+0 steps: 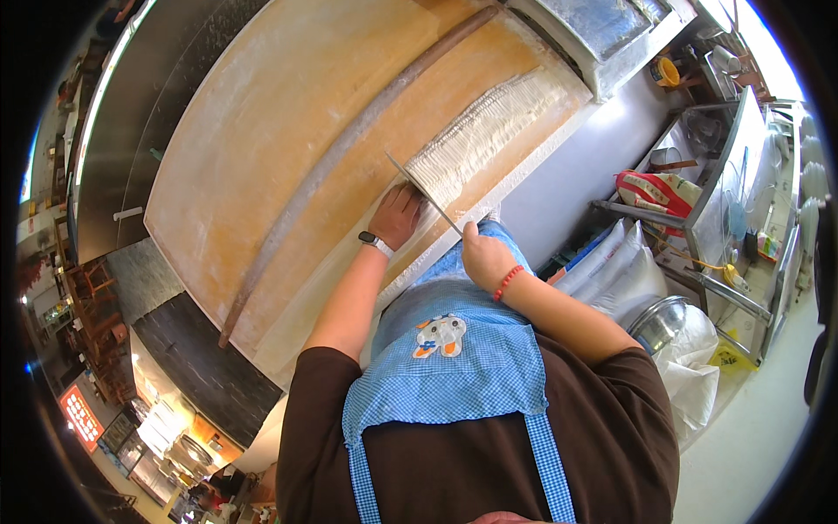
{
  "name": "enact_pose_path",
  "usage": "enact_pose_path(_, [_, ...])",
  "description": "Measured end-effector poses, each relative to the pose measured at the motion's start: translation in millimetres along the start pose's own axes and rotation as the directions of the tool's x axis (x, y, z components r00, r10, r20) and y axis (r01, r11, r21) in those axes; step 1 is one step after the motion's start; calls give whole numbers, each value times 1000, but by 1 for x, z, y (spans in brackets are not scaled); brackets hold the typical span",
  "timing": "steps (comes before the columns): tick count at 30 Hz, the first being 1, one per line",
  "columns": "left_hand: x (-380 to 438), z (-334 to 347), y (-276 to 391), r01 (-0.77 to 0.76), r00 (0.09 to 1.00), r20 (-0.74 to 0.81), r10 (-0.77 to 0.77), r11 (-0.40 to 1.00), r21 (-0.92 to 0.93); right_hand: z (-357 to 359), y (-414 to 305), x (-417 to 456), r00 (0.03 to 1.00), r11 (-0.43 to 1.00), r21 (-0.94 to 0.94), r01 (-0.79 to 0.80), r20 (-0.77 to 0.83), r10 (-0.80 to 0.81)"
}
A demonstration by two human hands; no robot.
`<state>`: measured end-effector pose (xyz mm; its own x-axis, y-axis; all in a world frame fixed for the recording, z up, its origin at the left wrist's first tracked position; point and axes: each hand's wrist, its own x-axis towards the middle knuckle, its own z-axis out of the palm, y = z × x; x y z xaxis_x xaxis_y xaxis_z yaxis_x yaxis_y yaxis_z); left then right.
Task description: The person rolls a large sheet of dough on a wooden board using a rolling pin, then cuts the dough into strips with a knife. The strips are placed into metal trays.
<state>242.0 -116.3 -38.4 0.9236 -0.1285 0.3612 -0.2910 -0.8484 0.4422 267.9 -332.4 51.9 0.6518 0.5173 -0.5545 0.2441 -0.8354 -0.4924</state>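
My right hand (486,257), a red bead bracelet at its wrist, grips the handle of a large knife (424,191), whose blade is seen nearly edge-on. Beside the blade, my left hand (397,215) presses down on folded dough (419,239); its fingertips are partly hidden. A watch is on that wrist. On the blade's other side, a long row of thin cut dough strips (484,141) runs toward the far right of the floured board (275,118). A long wooden rolling pin (353,141) lies across the board, beyond the dough.
A metal-and-glass case (602,33) stands at the board's far right corner. Right of me are a metal rack (733,170), a red and white sack (658,193), plastic-wrapped packs (612,265) and a steel bowl (658,321). A dark panel (209,367) borders the board's left end.
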Motion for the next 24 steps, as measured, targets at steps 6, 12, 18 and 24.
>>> enact_pose_path(6, [-6, -1, -4, 10, 996, 90, -11, 1000, 11, 17, -18, 65, 984, 994, -16, 106, -144, -107])
enact_pose_path(12, [-11, 0, -3, 35, 998, 42, -35, 999, -9, -10, -11, 1, 999, 999, -11, 34, -5, -34])
enact_pose_path(18, [-10, -3, -6, 6, 995, 99, -8, 1000, 21, 17, -24, 48, 995, 997, -33, 75, -63, -77])
enact_pose_path(24, [-15, -3, -4, 16, 999, 36, -16, 1000, 3, 1, -12, 19, 993, 992, 59, 108, -60, -104])
